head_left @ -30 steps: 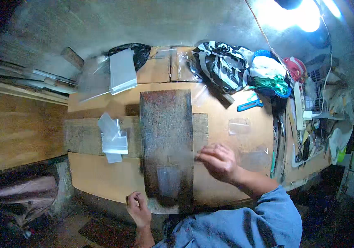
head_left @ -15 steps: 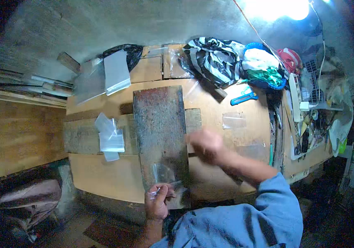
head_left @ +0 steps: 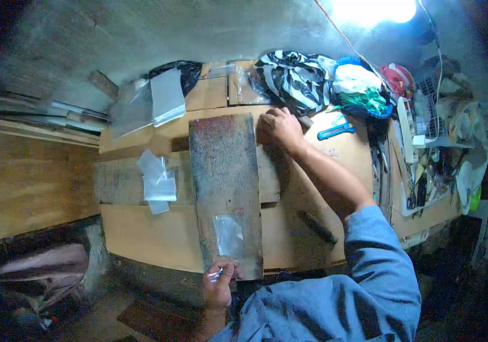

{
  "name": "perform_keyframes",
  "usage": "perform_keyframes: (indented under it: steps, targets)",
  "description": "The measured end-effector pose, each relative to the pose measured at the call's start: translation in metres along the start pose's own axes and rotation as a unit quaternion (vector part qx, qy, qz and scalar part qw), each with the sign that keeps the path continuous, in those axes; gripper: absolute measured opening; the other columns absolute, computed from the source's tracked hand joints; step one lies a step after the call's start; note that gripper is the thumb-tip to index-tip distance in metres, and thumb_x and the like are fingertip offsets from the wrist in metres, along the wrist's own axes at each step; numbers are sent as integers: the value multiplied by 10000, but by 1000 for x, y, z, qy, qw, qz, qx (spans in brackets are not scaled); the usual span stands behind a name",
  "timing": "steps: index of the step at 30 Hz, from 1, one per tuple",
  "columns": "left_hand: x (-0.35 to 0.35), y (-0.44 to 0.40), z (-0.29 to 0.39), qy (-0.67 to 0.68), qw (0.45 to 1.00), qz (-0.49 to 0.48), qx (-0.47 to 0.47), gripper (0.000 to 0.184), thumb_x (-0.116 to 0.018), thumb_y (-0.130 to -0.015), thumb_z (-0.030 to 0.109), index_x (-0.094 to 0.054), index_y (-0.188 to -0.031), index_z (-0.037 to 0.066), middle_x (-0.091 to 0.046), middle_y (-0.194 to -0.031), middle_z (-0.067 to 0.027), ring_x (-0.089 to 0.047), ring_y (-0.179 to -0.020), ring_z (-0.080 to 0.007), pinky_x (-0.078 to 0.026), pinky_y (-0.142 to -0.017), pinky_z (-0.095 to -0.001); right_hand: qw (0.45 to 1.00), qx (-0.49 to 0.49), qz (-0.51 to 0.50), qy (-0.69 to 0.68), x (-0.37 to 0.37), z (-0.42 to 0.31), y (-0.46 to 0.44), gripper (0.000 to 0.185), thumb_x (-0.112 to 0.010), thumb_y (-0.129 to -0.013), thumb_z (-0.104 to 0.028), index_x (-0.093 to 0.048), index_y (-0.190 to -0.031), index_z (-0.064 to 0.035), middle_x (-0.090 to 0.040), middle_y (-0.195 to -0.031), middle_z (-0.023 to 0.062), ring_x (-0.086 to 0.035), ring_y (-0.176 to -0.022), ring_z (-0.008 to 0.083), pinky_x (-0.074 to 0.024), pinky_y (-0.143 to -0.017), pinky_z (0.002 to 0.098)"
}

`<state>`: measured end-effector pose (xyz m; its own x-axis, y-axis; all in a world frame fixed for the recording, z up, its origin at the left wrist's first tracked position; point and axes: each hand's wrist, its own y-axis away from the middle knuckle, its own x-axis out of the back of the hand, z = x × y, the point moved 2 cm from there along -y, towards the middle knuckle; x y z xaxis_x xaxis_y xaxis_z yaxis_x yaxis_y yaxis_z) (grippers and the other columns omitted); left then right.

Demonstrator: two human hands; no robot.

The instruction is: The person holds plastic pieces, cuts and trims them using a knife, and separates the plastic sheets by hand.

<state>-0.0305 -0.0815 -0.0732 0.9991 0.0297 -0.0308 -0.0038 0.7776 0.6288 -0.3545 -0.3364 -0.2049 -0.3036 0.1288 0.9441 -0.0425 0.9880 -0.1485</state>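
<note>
A long worn wooden board [head_left: 224, 165] lies lengthwise across the table in front of me. On its near end rests a clear plastic bag [head_left: 229, 235]. My left hand [head_left: 219, 282] is at the board's near edge, thumb and fingers closed on the bag's lower end, with a shiny bit showing between them. My right hand [head_left: 281, 126] is stretched out beyond the board's far right corner, low over the table. Its fingers are curled, and what they hold, if anything, is hidden. Left of the board lies a small pile of clear plastic bags [head_left: 158, 185].
A stack of plastic sheets [head_left: 167, 97] lies at the back left. A striped plastic bag [head_left: 295, 80], a blue-rimmed basket [head_left: 389, 111] and a blue cutter [head_left: 336, 131] are at the back right. A dark stick [head_left: 318, 227] lies right of the board; a tool tray [head_left: 426, 208] stands farther right.
My right hand has moved away from me, from beside the board's middle to its far right corner. My left hand has shifted slightly nearer, and the bag lies flatter on the board.
</note>
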Motion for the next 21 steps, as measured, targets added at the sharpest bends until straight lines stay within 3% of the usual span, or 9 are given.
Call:
perform_keyframes:
  steps: [1,3,9,12,15,18,21]
  targets:
    - [1,1,-1,1,1000,1,-3,202,-601,-871,216,-590,-873,14,-617,-763,-85,-595,-671,-173,-500,-605,-318,1000,2,2,0,0,0,-1,339,-553,-791,-193,-583,-1125,-148,-576,-1050,78,-529,-952,286,-479,-761,381]
    - [4,5,-4,4,1000,15,11,199,-610,-864,205,-592,-856,7,-617,-762,-85,-591,-681,-171,-491,-629,-316,999,-19,22,-21,2,0,-1,205,-546,-794,-181,-626,-978,-136,-585,-917,78,-543,-915,276,-479,-754,376]
    - [-2,19,6,14,1000,10,-18,168,-614,-857,174,-591,-856,7,-613,-763,-85,-579,-680,-185,-472,-636,-319,1000,-16,18,-19,9,0,-7,100,-529,-798,-133,-610,-840,-93,-576,-825,105,-553,-854,291,-471,-728,393]
    - [4,26,-6,42,999,15,-9,151,-599,-875,144,-604,-870,-7,-628,-760,-95,-589,-688,-166,-483,-672,-298,997,7,75,-23,37,-5,24,116,-547,-755,-115,-602,-857,-101,-593,-847,100,-560,-844,283,-463,-705,376]
    - [2,31,-7,18,999,36,-4,165,-600,-868,163,-590,-880,-1,-613,-749,-90,-586,-665,-176,-471,-643,-300,979,18,169,-116,84,-22,91,90,-545,-818,-95,-606,-877,-66,-601,-865,114,-554,-830,291,-453,-721,388]
    - [-3,36,-9,29,999,21,14,168,-602,-862,173,-590,-884,7,-608,-762,-90,-581,-665,-178,-461,-624,-303,990,-16,91,-106,102,-34,173,125,-567,-800,-99,-620,-908,-65,-607,-899,106,-567,-848,290,-470,-720,367]
    - [-9,33,-21,-4,1000,-10,-18,164,-598,-880,179,-601,-897,16,-629,-754,-73,-603,-661,-156,-490,-635,-283,992,12,66,-106,93,-37,239,244,-645,-741,-100,-627,-982,-77,-620,-968,107,-574,-931,292,-471,-801,389]
